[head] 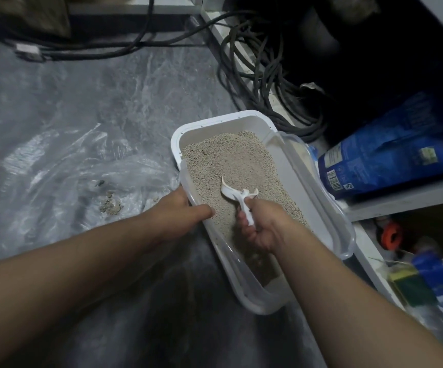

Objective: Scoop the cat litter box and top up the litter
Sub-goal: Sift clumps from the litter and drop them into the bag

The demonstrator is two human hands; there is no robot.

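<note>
I see a grey marbled floor (103,83) carrying everything. Directly on it: the litter box (318,192), long and pale, running from near me away toward the upper middle; a crumpled clear plastic bag (55,166) just beside the box's left side, with clumps of litter on it; black cables (257,83) coiled beyond the box. A blue bag (390,152) lies on a low grey shelf (406,200) right of the box.
</note>
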